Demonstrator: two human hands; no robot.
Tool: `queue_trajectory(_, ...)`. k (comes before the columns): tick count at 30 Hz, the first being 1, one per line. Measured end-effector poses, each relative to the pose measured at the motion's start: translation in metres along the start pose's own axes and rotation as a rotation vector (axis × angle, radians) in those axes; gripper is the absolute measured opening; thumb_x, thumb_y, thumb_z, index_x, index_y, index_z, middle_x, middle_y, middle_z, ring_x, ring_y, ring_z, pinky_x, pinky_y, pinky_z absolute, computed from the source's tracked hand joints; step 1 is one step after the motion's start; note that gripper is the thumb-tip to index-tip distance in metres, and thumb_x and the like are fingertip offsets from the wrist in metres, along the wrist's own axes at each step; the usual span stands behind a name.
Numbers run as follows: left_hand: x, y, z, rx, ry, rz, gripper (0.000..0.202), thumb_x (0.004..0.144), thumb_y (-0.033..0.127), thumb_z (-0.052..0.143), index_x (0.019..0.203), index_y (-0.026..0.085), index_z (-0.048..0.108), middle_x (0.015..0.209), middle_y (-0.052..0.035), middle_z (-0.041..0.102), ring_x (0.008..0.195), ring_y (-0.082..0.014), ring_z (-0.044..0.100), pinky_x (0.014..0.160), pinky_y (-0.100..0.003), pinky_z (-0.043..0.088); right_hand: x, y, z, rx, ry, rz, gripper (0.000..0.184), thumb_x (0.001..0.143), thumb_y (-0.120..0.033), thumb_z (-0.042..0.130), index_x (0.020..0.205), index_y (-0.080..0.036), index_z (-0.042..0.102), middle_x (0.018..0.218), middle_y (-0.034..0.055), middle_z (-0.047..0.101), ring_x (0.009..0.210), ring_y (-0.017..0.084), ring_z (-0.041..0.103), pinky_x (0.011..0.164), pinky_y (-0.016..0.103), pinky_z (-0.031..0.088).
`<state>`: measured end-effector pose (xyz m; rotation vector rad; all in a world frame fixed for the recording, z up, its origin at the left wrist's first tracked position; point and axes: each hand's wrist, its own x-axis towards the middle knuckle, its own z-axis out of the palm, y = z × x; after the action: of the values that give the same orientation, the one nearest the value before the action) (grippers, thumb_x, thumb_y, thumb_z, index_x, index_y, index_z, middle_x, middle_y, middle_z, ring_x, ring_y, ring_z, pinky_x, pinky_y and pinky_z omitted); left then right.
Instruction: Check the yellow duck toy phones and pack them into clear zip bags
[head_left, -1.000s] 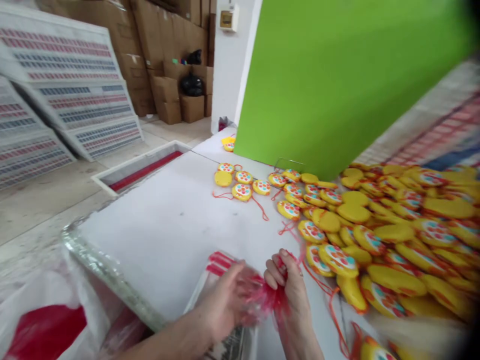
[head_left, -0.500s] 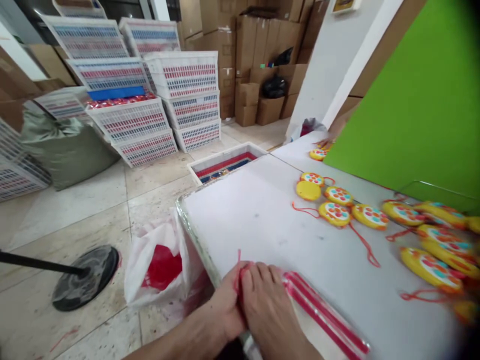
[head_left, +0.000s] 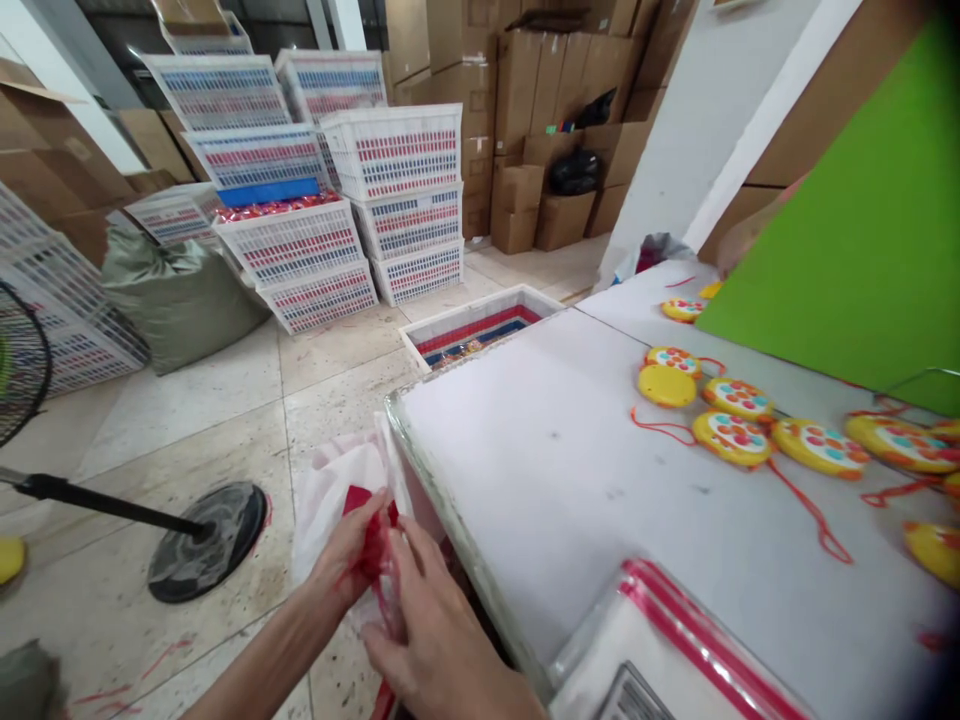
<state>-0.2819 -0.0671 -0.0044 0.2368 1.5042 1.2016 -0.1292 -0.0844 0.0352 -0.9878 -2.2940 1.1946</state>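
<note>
My left hand (head_left: 349, 550) is past the table's left edge, over a white plastic bag (head_left: 330, 480) on the floor. Its fingers are closed on a crumpled red piece (head_left: 373, 550), thin and partly see-through; its exact kind is hard to make out. Close beside it, my right hand (head_left: 442, 630) has its fingertips against the same red piece, pinching part of it. Red material also shows inside the bag, partly hidden by my hands. At the table's near edge lies a clear packet (head_left: 675, 650) with red stripes along its top and a printed label.
Several yellow toys with coloured dots (head_left: 731, 438) and orange cords lie on the white table (head_left: 510, 450). A green panel (head_left: 847, 230) stands at right. Crates (head_left: 405, 150), a grey-green sack (head_left: 184, 295) and a fan base (head_left: 208, 540) stand on the floor.
Both hands have moved left from the table corner to above the white bag, carrying the red piece. The view has turned slightly left, and more of the striped packet shows.
</note>
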Motion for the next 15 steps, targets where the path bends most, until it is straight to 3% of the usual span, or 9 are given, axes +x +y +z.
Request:
queue_trajectory(4, 0.036, 0.004, -0.029, 0.208, 0.078, 0.118, 0.031, 0.071, 0.045, 0.055, 0.060, 0.019, 0.043, 0.045, 0.0045, 0.048, 0.038, -0.0104, 0.045, 0.042, -0.022, 0.037, 0.005, 0.015, 0.007, 0.260, 0.157, 0.098, 0.052, 0.077, -0.015, 0.048, 0.128, -0.010, 0.045, 0.139, 0.0155, 0.038, 0.128, 0.023, 0.036, 0.106, 0.040, 0.030)
queue_trajectory(7, 0.053, 0.001, -0.047, 0.466, 0.046, 0.181, 0.031, 0.068, 0.044, 0.058, 0.056, 0.018, 0.046, 0.045, 0.0028, 0.048, 0.042, -0.0139, 0.048, 0.043, -0.023, 0.033, 0.014, 0.033, 0.020, 0.536, 0.249, 0.173, 0.038, 0.081, -0.020, 0.044, 0.117, -0.012, 0.053, 0.120, 0.0133, 0.057, 0.110, 0.021, 0.055, 0.097, 0.037, 0.041)
queue_trajectory(9, 0.059, -0.005, -0.057, 0.661, 0.014, 0.222, 0.031, 0.067, 0.037, 0.061, 0.049, 0.018, 0.044, 0.043, 0.0023, 0.045, 0.048, -0.0161, 0.052, 0.046, -0.023, 0.031, 0.021, 0.044, 0.031, 0.661, 0.277, 0.226, 0.032, 0.083, -0.024, 0.043, 0.110, -0.012, 0.056, 0.111, 0.0122, 0.063, 0.103, 0.020, 0.059, 0.093, 0.035, 0.044)
queue_trajectory(12, 0.061, -0.018, -0.070, 0.932, -0.022, 0.279, 0.027, 0.067, 0.027, 0.060, 0.046, 0.018, 0.044, 0.048, -0.0001, 0.049, 0.063, -0.0209, 0.058, 0.055, -0.024, 0.035, 0.033, 0.053, 0.049, 0.622, 0.317, 0.285, 0.032, 0.082, -0.025, 0.045, 0.109, -0.012, 0.057, 0.107, 0.0118, 0.064, 0.100, 0.022, 0.060, 0.089, 0.035, 0.046)
queue_trajectory(15, 0.059, -0.034, -0.078, 1.166, -0.059, 0.305, 0.014, 0.069, 0.020, 0.056, 0.056, 0.019, 0.052, 0.061, -0.0050, 0.058, 0.078, -0.0259, 0.060, 0.067, -0.030, 0.039, 0.045, 0.058, 0.065, 0.348, 0.292, 0.307, 0.044, 0.076, -0.021, 0.051, 0.119, -0.008, 0.051, 0.113, 0.0158, 0.061, 0.102, 0.025, 0.059, 0.087, 0.037, 0.047)
